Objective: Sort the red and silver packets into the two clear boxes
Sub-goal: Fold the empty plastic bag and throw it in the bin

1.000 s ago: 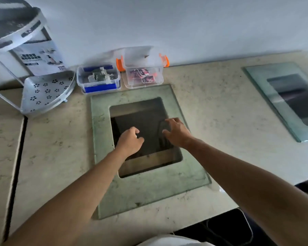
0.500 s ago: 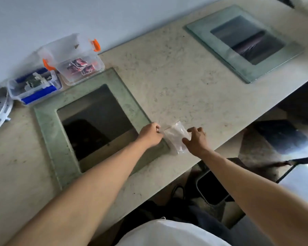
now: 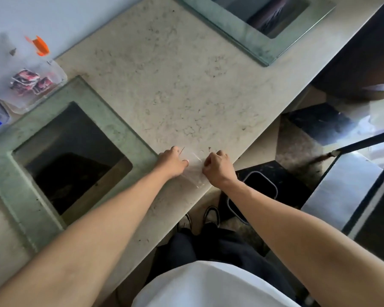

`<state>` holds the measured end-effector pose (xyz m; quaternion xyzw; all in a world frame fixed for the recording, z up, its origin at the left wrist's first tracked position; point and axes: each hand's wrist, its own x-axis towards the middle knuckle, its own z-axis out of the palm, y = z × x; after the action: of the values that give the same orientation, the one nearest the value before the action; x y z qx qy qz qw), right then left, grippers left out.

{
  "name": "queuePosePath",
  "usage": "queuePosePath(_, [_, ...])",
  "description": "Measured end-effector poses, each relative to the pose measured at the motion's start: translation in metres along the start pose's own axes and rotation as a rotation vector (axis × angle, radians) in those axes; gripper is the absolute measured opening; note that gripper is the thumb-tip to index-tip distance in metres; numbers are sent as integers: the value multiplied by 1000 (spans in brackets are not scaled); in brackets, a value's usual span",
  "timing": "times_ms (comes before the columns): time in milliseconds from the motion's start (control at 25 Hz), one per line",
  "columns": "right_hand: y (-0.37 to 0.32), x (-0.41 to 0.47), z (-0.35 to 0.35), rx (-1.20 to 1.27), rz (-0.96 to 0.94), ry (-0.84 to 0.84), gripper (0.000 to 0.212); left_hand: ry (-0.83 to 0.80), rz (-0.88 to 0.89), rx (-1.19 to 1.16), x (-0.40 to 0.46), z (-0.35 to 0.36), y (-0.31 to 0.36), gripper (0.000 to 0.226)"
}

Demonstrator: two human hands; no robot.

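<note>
Head view: your left hand (image 3: pixel 172 162) and right hand (image 3: pixel 217 169) are both closed, pinching a thin clear bag (image 3: pixel 194 168) at the desk's (image 3: pixel 175 85) near edge. It looks light, limp and slippery; grip its rim. Red packets (image 3: pixel 29 82) sit in the box (image 3: pixel 53 72) at the back-left.

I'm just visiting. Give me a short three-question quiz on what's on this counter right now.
1. True or false: both hands grip the clear plastic bag.
2. What colour are the packets in the box with the orange latch?
3. The bag lies: A) over the dark opening, B) near the counter's front edge, C) inside a box.

Key: 1 true, left hand and right hand pinch its sides. 2 red. 3 B.
</note>
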<state>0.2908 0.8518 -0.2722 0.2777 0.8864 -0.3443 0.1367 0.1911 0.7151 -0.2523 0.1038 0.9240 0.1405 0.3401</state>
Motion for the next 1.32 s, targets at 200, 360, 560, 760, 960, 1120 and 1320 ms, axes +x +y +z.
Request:
queuePosePath(200, [24, -11, -27, 468, 207, 52, 23, 9, 166, -185, -3, 5, 26, 16])
queuePosePath(360, [66, -36, -43, 987, 441, 228, 34, -26, 250, -427, -13, 25, 68, 21])
queuePosePath(560, [137, -88, -46, 1137, 656, 406, 12, -272, 306, -558, -31, 95, 122, 21])
queuePosePath(760, [233, -101, -10, 1130, 827, 440, 14, -382, 142, -486, -17, 185, 136, 10])
queuePosePath(960, [326, -49, 67, 1029, 905, 343, 9, -367, -10, -328, 67, 310, 112, 27])
queuePosePath(1120, [411, 8, 148, 903, 950, 283, 10, -367, -12, -222, 144, 419, 94, 23])
queuePosePath(1320, [479, 62, 211, 705, 951, 330, 14, -276, 98, -210, 216, 508, 90, 12])
